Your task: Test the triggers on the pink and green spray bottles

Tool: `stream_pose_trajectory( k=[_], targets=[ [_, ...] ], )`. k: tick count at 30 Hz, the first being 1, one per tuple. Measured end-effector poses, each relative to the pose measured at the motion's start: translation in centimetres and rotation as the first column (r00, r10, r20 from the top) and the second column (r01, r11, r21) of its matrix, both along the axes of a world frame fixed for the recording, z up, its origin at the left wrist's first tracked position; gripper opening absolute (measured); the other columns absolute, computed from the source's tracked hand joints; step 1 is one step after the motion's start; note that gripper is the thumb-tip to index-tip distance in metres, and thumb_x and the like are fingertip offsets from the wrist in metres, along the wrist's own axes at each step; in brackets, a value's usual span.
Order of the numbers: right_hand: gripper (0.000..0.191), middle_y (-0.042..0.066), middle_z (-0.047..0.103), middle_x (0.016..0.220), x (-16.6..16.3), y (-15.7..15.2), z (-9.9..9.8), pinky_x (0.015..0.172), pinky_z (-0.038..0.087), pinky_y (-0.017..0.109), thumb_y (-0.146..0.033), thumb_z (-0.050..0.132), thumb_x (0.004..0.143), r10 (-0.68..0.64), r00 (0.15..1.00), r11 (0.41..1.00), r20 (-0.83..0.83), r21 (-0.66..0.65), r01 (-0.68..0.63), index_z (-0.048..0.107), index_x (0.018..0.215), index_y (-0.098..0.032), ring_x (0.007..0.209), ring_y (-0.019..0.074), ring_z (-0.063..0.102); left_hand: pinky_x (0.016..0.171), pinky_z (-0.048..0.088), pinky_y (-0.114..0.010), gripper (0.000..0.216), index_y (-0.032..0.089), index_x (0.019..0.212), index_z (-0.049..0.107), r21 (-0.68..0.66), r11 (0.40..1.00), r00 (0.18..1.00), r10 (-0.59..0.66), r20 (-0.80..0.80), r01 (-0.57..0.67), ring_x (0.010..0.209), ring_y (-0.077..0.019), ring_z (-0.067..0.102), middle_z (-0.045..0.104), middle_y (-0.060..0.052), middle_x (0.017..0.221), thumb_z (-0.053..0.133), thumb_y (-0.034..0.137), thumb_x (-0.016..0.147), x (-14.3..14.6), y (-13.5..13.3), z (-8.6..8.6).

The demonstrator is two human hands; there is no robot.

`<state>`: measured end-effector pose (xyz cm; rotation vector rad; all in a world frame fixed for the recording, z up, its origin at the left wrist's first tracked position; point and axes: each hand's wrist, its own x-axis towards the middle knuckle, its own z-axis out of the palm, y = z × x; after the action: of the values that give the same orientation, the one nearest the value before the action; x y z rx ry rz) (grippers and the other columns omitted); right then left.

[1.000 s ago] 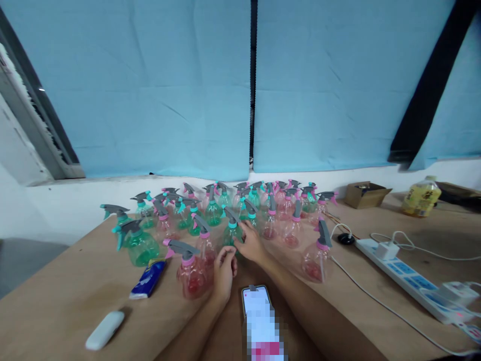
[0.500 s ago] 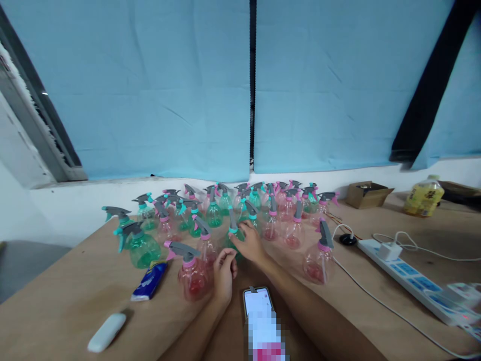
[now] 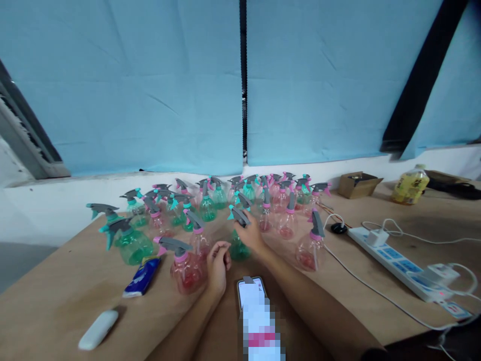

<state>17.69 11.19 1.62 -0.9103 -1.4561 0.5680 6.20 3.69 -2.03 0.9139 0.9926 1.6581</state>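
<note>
My right hand (image 3: 252, 234) grips the neck of a green spray bottle (image 3: 239, 247) with a grey trigger head, in the front of a cluster of several green and pink spray bottles (image 3: 210, 205). My left hand (image 3: 218, 262) rests loosely curled on the wooden table (image 3: 75, 301), empty, beside a pink spray bottle (image 3: 184, 268). A phone (image 3: 251, 296) lies between my forearms.
A blue packet (image 3: 142, 277) and a white oblong object (image 3: 98, 329) lie at the front left. A white power strip (image 3: 394, 258) with plugs and cables runs along the right. A cardboard box (image 3: 356, 184) and a yellow drink bottle (image 3: 409, 184) stand at the back right.
My right hand closed around the green bottle's neck and drew it slightly toward me. The view shifted a little; my left hand stayed put.
</note>
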Motion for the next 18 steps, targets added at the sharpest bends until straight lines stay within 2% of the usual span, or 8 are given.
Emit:
stream_pose_trajectory(
  k=[3,5,7,9,10,12,14,18],
  targets=[
    [0.032,-0.002,0.06,0.086,0.6,0.5,0.3,0.071,0.044,0.026,-0.02,0.059,0.069,0.099,0.992,0.995,-0.077,-0.021,-0.101,0.058,0.101,-0.021,0.075,0.0149,0.054,0.035,0.024,-0.015,0.021,0.018,0.075,0.062,-0.009,1.0,1.0,0.002,0.004,-0.002,0.037,-0.0048,0.033,0.041,0.01,0.046,0.071,0.037,0.071,0.0,0.0,0.0],
    [0.025,-0.002,0.061,0.079,1.2,0.8,0.7,0.071,0.044,0.027,-0.02,0.057,0.068,0.275,0.96,0.958,-0.055,-0.069,-0.278,0.062,0.093,-0.02,0.071,0.0148,0.055,0.036,0.023,-0.015,0.021,0.019,0.076,0.062,-0.015,1.0,1.0,0.003,0.005,-0.003,0.037,-0.0049,0.033,0.041,0.01,0.046,0.071,0.037,0.071,0.0,0.0,0.0],
    [0.021,-0.003,0.062,0.071,1.8,0.9,1.2,0.072,0.046,0.028,-0.02,0.056,0.068,0.498,0.865,0.858,-0.064,-0.113,-0.502,0.065,0.086,-0.02,0.067,0.0148,0.057,0.036,0.023,-0.015,0.02,0.019,0.076,0.062,-0.022,1.0,1.0,0.005,0.004,-0.005,0.038,-0.0049,0.033,0.041,0.01,0.046,0.071,0.037,0.071,0.0,0.0,0.0],
    [0.025,-0.002,0.065,0.073,2.2,0.8,1.8,0.075,0.048,0.029,-0.018,0.057,0.067,0.669,0.735,0.721,-0.107,-0.144,-0.678,0.068,0.089,-0.021,0.068,0.0152,0.061,0.036,0.023,-0.015,0.019,0.019,0.075,0.062,-0.027,1.0,1.0,0.005,0.001,-0.005,0.038,-0.005,0.033,0.041,0.01,0.046,0.07,0.035,0.07,0.0,0.1,0.0],
    [0.029,-0.001,0.067,0.075,2.4,0.7,2.0,0.075,0.049,0.03,-0.017,0.057,0.066,0.72,0.682,0.663,-0.133,-0.159,-0.731,0.069,0.092,-0.022,0.068,0.0155,0.062,0.036,0.023,-0.015,0.018,0.019,0.075,0.062,-0.029,1.0,1.0,0.004,-0.001,-0.004,0.038,-0.0051,0.033,0.041,0.01,0.046,0.07,0.035,0.07,0.0,0.1,0.0],
    [0.032,0.0,0.069,0.078,2.6,0.6,2.3,0.072,0.049,0.029,-0.017,0.057,0.064,0.759,0.627,0.6,-0.178,-0.185,-0.778,0.069,0.094,-0.022,0.068,0.016,0.065,0.036,0.023,-0.015,0.016,0.019,0.074,0.061,-0.031,1.0,1.0,0.001,-0.004,-0.002,0.038,-0.005,0.032,0.04,0.011,0.046,0.069,0.033,0.07,0.1,0.1,0.0],
    [0.033,0.001,0.07,0.078,2.7,0.5,2.5,0.069,0.049,0.029,-0.018,0.057,0.064,0.758,0.618,0.588,-0.21,-0.189,-0.786,0.07,0.094,-0.021,0.066,0.0161,0.065,0.035,0.023,-0.015,0.016,0.02,0.074,0.061,-0.032,0.999,1.0,-0.002,-0.008,0.002,0.038,-0.005,0.032,0.04,0.011,0.046,0.069,0.033,0.07,0.1,0.1,0.1],
    [0.03,0.001,0.07,0.074,2.8,0.8,2.2,0.066,0.049,0.029,-0.02,0.056,0.064,0.723,0.648,0.627,-0.239,-0.166,-0.761,0.07,0.09,-0.019,0.058,0.0147,0.063,0.036,0.023,-0.015,0.016,0.019,0.074,0.061,-0.032,0.999,1.0,-0.008,-0.016,0.007,0.038,-0.005,0.032,0.041,0.01,0.046,0.069,0.033,0.07,0.2,0.0,0.2]
  ],
)
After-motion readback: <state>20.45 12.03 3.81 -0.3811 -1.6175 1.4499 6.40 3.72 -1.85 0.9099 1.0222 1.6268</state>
